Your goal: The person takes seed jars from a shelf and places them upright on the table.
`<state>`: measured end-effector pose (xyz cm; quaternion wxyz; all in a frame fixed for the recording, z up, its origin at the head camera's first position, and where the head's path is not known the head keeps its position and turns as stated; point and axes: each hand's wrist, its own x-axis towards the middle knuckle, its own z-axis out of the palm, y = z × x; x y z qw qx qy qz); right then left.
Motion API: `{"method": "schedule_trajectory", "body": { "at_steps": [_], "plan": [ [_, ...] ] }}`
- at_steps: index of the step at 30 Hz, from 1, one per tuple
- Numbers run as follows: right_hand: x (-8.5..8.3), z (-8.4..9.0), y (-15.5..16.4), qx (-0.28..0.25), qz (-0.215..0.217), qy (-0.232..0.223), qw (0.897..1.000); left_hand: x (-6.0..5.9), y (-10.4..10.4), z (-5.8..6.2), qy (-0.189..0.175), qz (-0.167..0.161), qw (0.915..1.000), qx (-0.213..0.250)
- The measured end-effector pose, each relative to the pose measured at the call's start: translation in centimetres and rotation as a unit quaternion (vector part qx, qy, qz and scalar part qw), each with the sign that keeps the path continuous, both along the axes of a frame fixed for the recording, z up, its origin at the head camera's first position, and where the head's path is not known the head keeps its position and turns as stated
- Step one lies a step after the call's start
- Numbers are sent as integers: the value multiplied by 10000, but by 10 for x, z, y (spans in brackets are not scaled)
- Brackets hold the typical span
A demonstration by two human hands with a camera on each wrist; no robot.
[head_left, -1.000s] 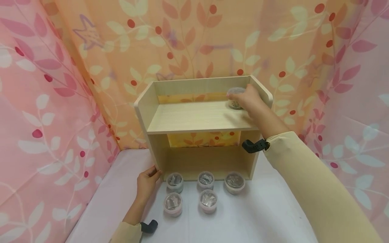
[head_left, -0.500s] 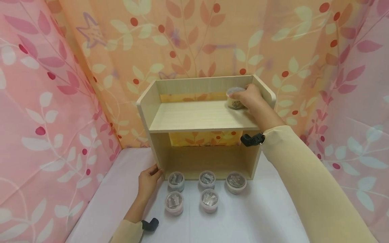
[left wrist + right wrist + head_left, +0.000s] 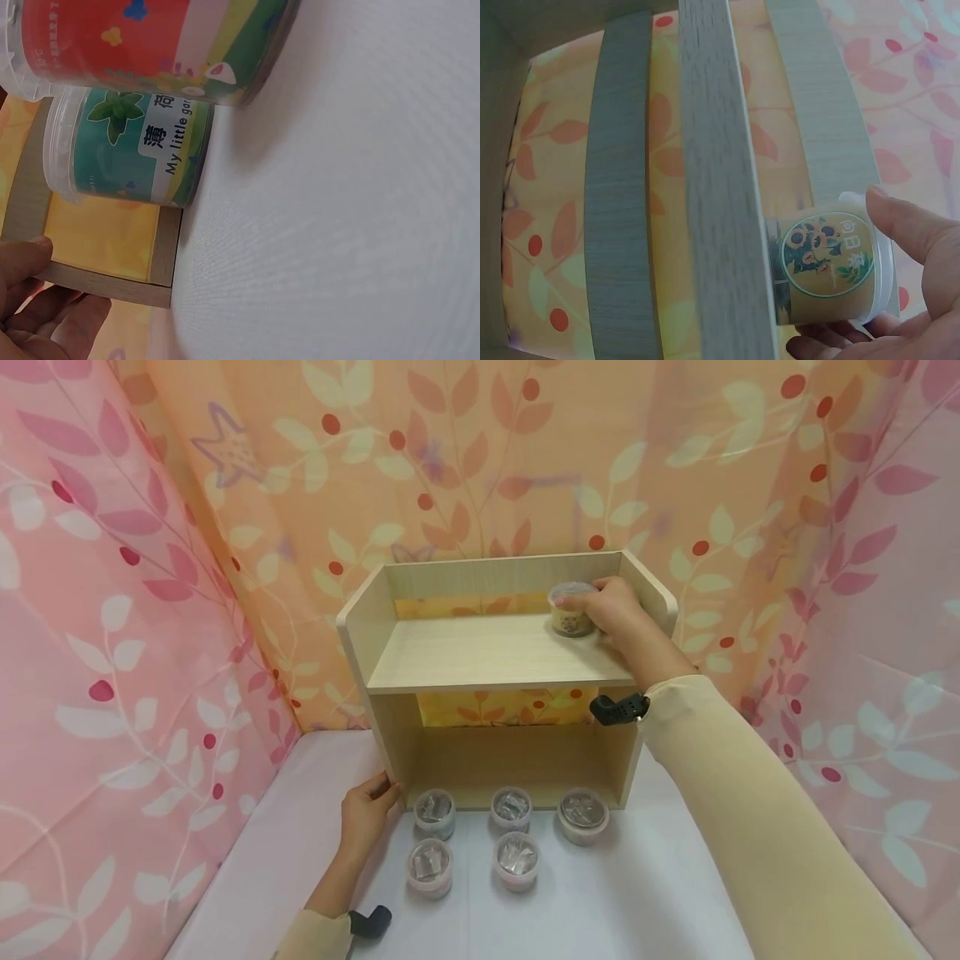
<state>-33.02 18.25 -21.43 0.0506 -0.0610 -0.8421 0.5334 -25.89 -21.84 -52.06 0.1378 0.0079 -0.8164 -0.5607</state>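
Note:
My right hand [image 3: 618, 614] grips a clear-lidded plastic tub [image 3: 572, 620] on the upper level of a small wooden shelf [image 3: 480, 683], near its right end. In the right wrist view the tub [image 3: 829, 262] has a yellow sunflower label, with the thumb and fingers around its lid end. Low at the shelf's left side, my left hand [image 3: 363, 814] holds the side panel. The left wrist view shows the thumb and fingers on either side of that panel's edge [image 3: 112, 289]. Near it stand a green mint-leaf tub [image 3: 124, 146] and a red tub [image 3: 127, 41].
Several lidded tubs stand on the white tablecloth [image 3: 585, 910] before the shelf, including one at the right [image 3: 583, 818] and one in the front row [image 3: 516, 862]. Floral curtains [image 3: 480, 460] rise behind and at both sides. Each wrist wears a black device.
My right hand and the sunflower tub have shifted slightly left and forward along the upper level. The left hand stays at the shelf's side panel.

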Motion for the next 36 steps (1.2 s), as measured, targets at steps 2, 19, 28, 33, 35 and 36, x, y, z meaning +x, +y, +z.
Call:
{"method": "schedule_trajectory", "body": {
  "at_steps": [2,19,28,33,35,36],
  "plan": [
    [0,0,0,133,-83,24,9999,0,1,-1,-12,-23,10000,31],
    [24,1,-11,-198,229,327,9990,-3,0,1,39,31,9999,-114],
    [54,-1,-9,-266,550,586,9964,-3,0,2,8,12,9999,-122],
    [70,-6,-9,-310,665,674,9950,-2,-3,1,27,78,9998,-186],
    [75,-8,-11,-345,717,697,9944,-2,-5,0,35,133,9997,-198],
    [77,-9,-12,-357,741,703,9941,-2,-5,0,31,154,9997,-192]
  ]
}}
